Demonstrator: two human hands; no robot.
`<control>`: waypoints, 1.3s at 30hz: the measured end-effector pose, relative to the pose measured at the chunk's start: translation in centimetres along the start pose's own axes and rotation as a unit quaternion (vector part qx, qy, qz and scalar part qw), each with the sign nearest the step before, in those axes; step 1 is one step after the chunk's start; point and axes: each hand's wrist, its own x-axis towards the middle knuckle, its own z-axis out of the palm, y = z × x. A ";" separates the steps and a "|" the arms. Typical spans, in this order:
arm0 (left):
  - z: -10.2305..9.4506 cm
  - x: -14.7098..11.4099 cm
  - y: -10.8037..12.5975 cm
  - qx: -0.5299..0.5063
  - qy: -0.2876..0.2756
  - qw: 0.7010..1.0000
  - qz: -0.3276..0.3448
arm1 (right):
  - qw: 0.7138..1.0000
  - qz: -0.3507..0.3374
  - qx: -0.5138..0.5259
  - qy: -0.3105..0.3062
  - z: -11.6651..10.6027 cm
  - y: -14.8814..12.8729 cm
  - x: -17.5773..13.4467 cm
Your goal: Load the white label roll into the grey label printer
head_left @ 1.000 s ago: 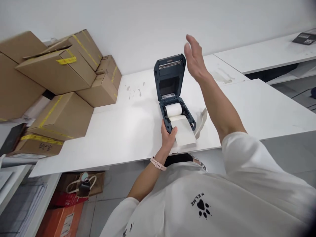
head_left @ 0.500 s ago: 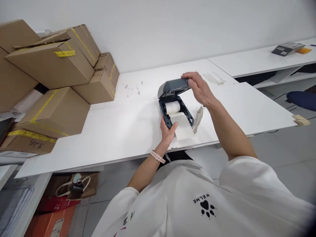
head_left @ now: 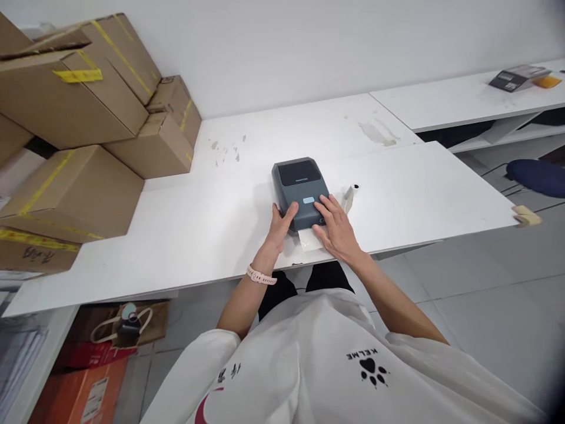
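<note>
1. I have the dark blue-grey, box-shaped plastic printer near the front edge of the long white tabletop, its lid lying flat over the base. I judge that this spot suits both arms, since neither has to stretch.

2. On my left side, the bare left hand clasps the printer's front left corner: thumb over the top edge, fingers down along the side. That hold probably steadies the case. A pale pink wristband sits behind it, clear of the printer.

3. On my right, the bare right hand lies over the front right corner, fingertips on the lid beside a small light-blue rectangular panel, thumb low by the front edge. I cannot tell whether it grips or only presses; its placing opposite the left would balance the push.

4. A short white paper strip pokes out from under the printer's front edge, between my two hands. Both seem set to the corners, leaving most of the strip uncovered.

5. A curled off-white paper scrap lies just right of the printer, partly behind the right hand, apparently set aside.
</note>
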 end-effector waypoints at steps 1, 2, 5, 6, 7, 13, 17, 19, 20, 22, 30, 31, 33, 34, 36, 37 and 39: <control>0.4 0.0 -0.2 -0.011 0.004 1.000 0.009 | 1.000 -0.002 0.000 -0.006 0.0 0.1 -0.1; 0.7 0.0 -0.4 -0.019 0.007 1.000 0.023 | 1.000 -0.004 0.001 -0.013 -0.1 0.2 -0.1; 1.2 0.4 -1.3 -0.022 0.018 0.998 0.064 | 1.000 -0.012 0.002 -0.025 -0.1 0.5 -0.2; 1.3 0.7 -1.5 -0.016 0.028 0.997 0.073 | 1.000 -0.013 0.003 -0.022 0.0 0.6 -0.2; 1.4 0.9 -1.7 -0.010 0.041 0.996 0.080 | 1.000 -0.013 0.004 -0.018 0.1 0.7 -0.2; 0.7 -0.3 -3.1 0.017 0.078 0.993 0.088 | 0.999 -0.012 0.036 0.002 0.2 1.2 -0.1; 0.9 -4.0 -5.7 0.104 0.214 0.971 0.035 | 0.997 0.001 0.076 0.010 -0.1 1.2 0.1; 1.7 -5.1 -6.0 0.089 0.107 0.990 -0.016 | 0.997 0.004 0.080 0.013 -0.2 1.2 0.2; 2.2 -5.4 -5.8 0.057 0.041 0.996 -0.053 | 0.997 0.006 0.078 0.016 -0.2 1.3 0.3; 3.1 -5.3 -4.7 -0.012 -0.039 0.994 -0.104 | 0.997 0.006 0.074 0.021 -0.3 1.4 0.4; 2.6 -5.1 -5.1 0.064 -0.017 0.996 -0.062 | 0.999 0.003 -0.054 0.002 -1.8 1.0 2.4; 2.3 -5.2 -5.7 0.079 -0.013 0.995 -0.056 | 0.997 -0.009 -0.076 0.005 -1.9 0.9 2.8; 1.7 -5.4 -6.4 0.097 0.018 0.995 -0.029 | 0.995 -0.031 -0.098 0.013 -2.1 0.9 3.5; 1.5 -5.4 -6.5 0.101 0.054 0.993 0.000 | 0.995 -0.037 -0.096 0.015 -2.1 0.9 3.8; 1.2 -5.3 -6.0 0.101 0.164 0.978 0.086 | 0.997 -0.036 -0.072 0.010 -2.0 1.1 4.0; 1.1 -5.1 -5.6 0.103 0.212 0.963 0.131 | 0.998 -0.026 -0.051 0.008 -1.8 1.2 3.9; 1.1 -4.7 -4.6 0.119 0.247 0.944 0.183 | 1.000 0.017 0.003 0.014 -1.5 1.4 3.3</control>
